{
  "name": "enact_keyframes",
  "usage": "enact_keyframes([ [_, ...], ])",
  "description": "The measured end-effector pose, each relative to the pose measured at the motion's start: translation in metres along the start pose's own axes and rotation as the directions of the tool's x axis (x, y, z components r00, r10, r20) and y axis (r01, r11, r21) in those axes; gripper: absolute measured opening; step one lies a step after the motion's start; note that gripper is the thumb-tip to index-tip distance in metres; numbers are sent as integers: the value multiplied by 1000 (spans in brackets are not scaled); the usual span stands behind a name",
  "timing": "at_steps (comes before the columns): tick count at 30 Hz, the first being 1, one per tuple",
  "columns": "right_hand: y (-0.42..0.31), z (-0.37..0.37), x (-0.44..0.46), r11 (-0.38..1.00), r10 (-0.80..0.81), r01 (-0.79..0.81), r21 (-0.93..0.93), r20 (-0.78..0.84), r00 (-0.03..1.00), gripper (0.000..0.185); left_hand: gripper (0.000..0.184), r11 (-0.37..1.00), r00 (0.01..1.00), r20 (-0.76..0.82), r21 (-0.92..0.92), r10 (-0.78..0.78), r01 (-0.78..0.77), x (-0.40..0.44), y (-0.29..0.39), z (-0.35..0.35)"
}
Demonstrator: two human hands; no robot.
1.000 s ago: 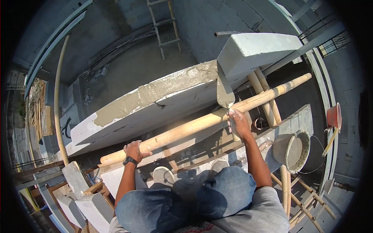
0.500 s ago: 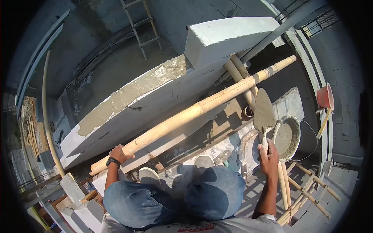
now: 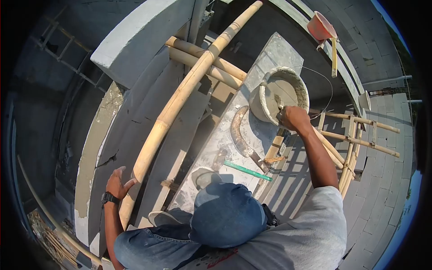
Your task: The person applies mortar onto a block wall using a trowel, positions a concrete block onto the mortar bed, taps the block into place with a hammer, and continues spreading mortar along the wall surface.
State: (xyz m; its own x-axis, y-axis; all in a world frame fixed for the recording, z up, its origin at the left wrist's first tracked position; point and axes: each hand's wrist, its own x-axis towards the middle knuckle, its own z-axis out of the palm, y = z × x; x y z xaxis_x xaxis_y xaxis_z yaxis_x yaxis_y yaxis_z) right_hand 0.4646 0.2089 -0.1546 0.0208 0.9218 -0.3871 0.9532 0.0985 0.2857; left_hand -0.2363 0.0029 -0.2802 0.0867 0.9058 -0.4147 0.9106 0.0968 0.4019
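My right hand (image 3: pixel 295 118) is wrapped round the handle of a trowel (image 3: pixel 279 102), whose blade is mostly hidden in the grey mortar (image 3: pixel 289 90). That mortar fills part of a round bucket (image 3: pixel 257 104) with a crusted rim. My left hand (image 3: pixel 118 183), with a black watch at the wrist, rests against a thick bamboo pole (image 3: pixel 168 110); its thumb is stretched out over the pole and the fingers are not wrapped round it. Left of the pole runs a block wall, its top spread with wet mortar (image 3: pixel 100 123). A large pale block (image 3: pixel 139 40) sits on the wall's far end.
On the plank (image 3: pixel 216 135) under me lie a curved blade tool (image 3: pixel 238 130) and a green stick (image 3: pixel 247 171). Crossing bamboo poles (image 3: pixel 209 63) support the long pole. A red bucket (image 3: pixel 321 26) stands far right. A bamboo ladder (image 3: pixel 360 135) lies below on the right.
My view has turned to the right. The trowel has gone from upright in front of me down into the mortar bucket. My left hand's grip on the bamboo pole has loosened.
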Motion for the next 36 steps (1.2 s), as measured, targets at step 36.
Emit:
enact_keyframes([
  [36, -353, -121, 76, 186, -710, 275, 943, -65, 701, 24, 76, 893, 827, 348, 256, -442, 370, -133, 52, -50],
])
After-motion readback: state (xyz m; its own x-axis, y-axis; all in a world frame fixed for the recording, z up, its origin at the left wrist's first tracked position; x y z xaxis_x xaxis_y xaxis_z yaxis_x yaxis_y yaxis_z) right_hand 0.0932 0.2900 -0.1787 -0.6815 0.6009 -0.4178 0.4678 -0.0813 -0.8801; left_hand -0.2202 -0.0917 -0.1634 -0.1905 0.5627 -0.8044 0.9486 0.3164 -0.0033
